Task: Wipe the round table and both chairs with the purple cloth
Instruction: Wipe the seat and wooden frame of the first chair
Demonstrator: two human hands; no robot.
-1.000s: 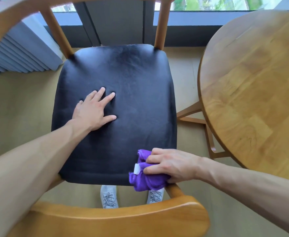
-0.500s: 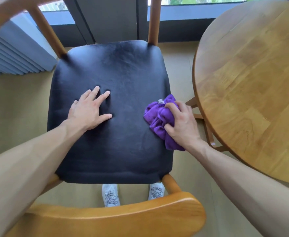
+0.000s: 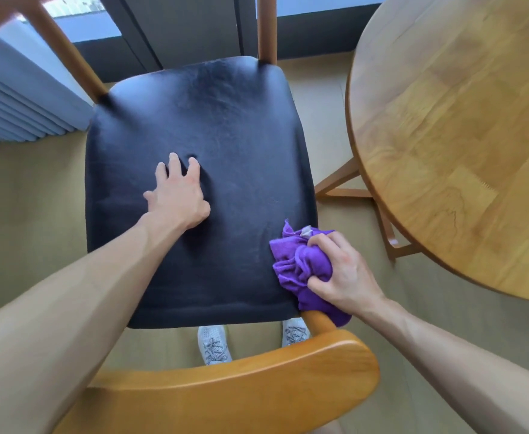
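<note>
**Cloth at seat's near-right corner, left hand braced mid-seat**

My right hand (image 3: 343, 275) has the cloth (image 3: 300, 267) bunched in a curled grip, fingers and thumb wrapped round it. Cloth sits on the seat (image 3: 225, 126) at the near-right corner, spilling over the right edge and hanging down onto the wooden post (image 3: 319, 321) under the backrest (image 3: 241, 389). White tag shows at the top of the bundle.

My left hand (image 3: 178, 198) is flat-ish on the seat, left of centre, fingers spread and fingertips pressing dents into the cushion. It holds nothing. Well apart from the cloth, with bare seat between.

Edges: seat's right edge runs just under my right hand; near edge is close below the cloth. Far half of the seat is bare up to the two uprights. Table (image 3: 460, 136) is to the right, rim near my right hand but not touching; strip of floor and the table's legs (image 3: 338, 180) lie between. Curtain (image 3: 22, 98) far left. My shoes (image 3: 213, 344) show under the near edge.
</note>
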